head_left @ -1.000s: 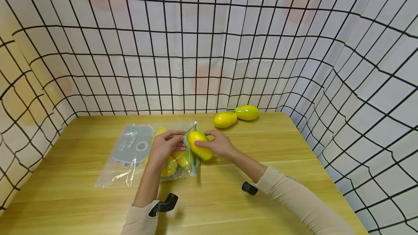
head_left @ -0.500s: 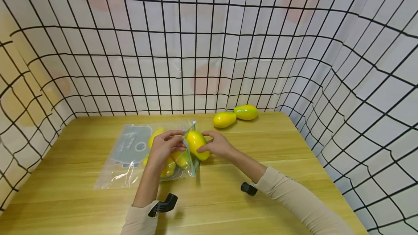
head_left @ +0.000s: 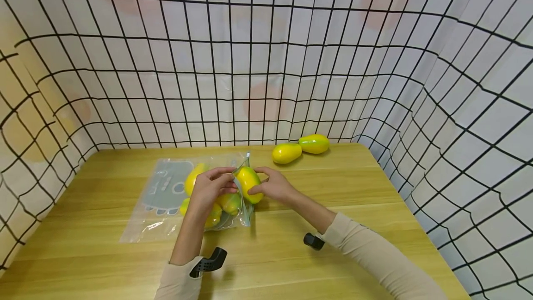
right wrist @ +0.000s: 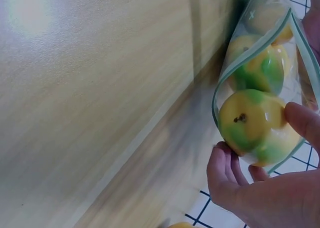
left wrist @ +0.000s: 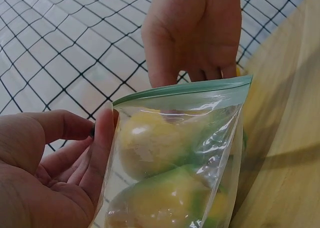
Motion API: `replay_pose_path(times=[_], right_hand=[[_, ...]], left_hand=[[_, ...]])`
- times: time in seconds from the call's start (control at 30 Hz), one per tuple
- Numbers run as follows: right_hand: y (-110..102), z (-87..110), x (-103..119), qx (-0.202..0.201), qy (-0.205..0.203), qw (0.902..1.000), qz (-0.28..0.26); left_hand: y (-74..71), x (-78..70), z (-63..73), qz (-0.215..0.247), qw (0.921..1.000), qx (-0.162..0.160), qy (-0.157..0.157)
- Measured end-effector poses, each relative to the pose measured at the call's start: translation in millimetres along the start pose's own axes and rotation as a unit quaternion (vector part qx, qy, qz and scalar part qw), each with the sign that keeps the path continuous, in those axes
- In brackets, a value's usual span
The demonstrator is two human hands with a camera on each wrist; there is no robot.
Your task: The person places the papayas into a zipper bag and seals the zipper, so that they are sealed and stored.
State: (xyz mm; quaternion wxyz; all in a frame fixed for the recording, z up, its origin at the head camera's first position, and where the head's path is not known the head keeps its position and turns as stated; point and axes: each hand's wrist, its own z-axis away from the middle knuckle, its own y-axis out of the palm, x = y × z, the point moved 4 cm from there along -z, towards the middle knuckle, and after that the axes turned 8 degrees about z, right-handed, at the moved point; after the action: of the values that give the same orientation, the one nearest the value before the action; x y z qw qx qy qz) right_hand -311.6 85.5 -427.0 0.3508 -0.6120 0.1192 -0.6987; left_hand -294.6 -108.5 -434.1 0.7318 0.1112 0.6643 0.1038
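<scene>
My right hand (head_left: 276, 186) grips a yellow-green mango (head_left: 248, 184) at the mouth of a clear zip bag (head_left: 168, 184). In the right wrist view, thumb and fingers hold this mango (right wrist: 252, 123) from both sides, and its stem end faces the camera within the green-edged opening. My left hand (head_left: 208, 191) pinches the bag's edge near the opening. Several more mangoes (head_left: 195, 177) lie inside the bag, partly hidden by the left hand and forearm. The left wrist view has the bag's green zip strip (left wrist: 190, 90) running across the top, with mangoes behind the clear plastic.
Two more mangoes, one yellow (head_left: 286, 153) and one greener (head_left: 314, 144), lie near the table's back edge. Black grid netting (head_left: 266, 73) over a pale sheet surrounds the wooden table (head_left: 266, 263) at the back and sides.
My right hand has moved slightly left, carrying the mango further into the bag's mouth. The mangoes inside have shifted a little left. The left hand stays in place.
</scene>
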Motion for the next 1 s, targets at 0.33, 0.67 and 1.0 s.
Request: replay_pose_path(times=[0.33, 0.67, 1.0], right_hand=[[2.2, -4.5, 2.3, -0.005, 0.003, 0.9978, -0.066], [3.3, -5.9, 2.4, 0.008, -0.011, 0.9962, -0.086], [2.4, -5.0, 6.1, -0.008, -0.016, 0.9987, -0.047]], left_hand=[[1.1, -0.3, -0.2, 0.001, 1.0000, 0.007, 0.002], [0.3, -0.9, 0.0, 0.003, 0.9999, 0.013, 0.004], [2.2, -1.7, 1.9, 0.001, 0.9998, 0.015, 0.010]])
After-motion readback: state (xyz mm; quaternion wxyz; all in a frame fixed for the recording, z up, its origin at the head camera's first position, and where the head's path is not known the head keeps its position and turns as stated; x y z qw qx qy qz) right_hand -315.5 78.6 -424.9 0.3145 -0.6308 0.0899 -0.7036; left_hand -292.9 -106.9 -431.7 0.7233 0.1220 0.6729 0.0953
